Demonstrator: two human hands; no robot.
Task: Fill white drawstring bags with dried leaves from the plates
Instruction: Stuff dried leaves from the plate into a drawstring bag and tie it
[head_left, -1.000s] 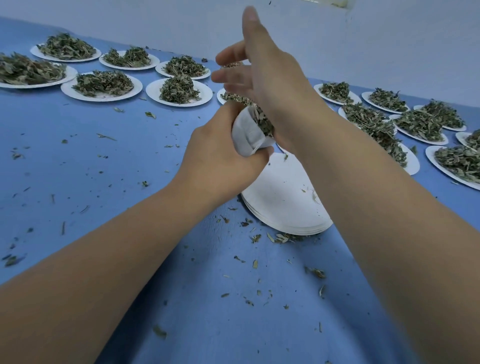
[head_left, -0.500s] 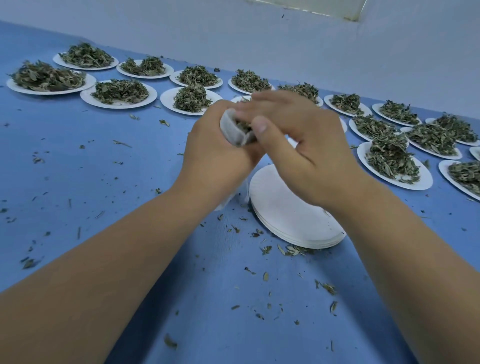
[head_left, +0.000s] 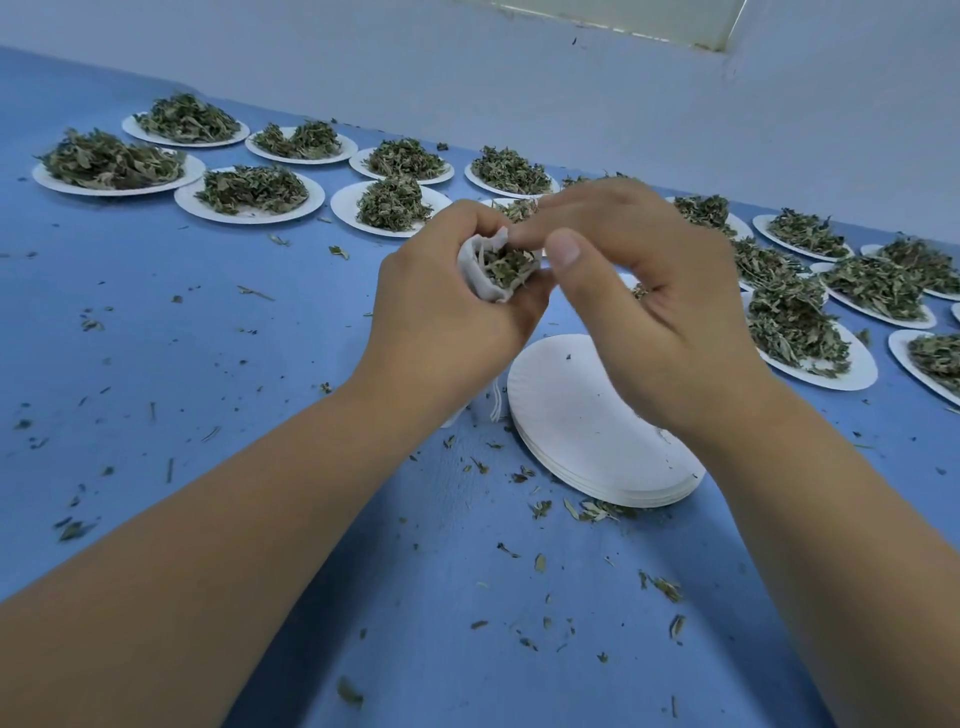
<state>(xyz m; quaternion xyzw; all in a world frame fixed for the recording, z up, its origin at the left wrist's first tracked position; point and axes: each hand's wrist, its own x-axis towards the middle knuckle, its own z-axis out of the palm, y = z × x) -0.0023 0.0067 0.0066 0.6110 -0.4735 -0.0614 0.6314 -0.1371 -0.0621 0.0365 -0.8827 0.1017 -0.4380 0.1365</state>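
- Two hands are meeting above the blue table (head_left: 208, 364), close in front of the camera, probably so the person is seeing straight into the bag's mouth.
- The left hand (head_left: 447, 322) is clenching the white drawstring bag (head_left: 475, 270) around its body, with the opening turned up and toward the viewer. This is likely bracing the cloth against whatever pushes in from above.
- Dried leaves (head_left: 506, 265) are showing at the rim, so the bag is looking nearly full.
- The right hand (head_left: 660, 322) is arching over from the right. Its curled fingertips (head_left: 519, 236) are sitting at the far edge of the mouth and its thumb (head_left: 563, 249) is standing free of the cloth. I cannot tell whether those fingers are pinching the rim or tamping the leaves down.
- A thin white cord (head_left: 496, 405) seems to be hanging below the left hand, undrawn, which suggests closing is coming next.
- A stack of bare plates (head_left: 587, 431) is lying just under the hands, presumably the ones already tipped out and gathered out of the way.
- Many heaped plates (head_left: 244, 218) are waiting in rows along the far edge, well apart from the bag, so much of the task is remaining.
- Leaf crumbs (head_left: 587, 509) are littering the table near the stack, so working over the plates would be limiting the mess.
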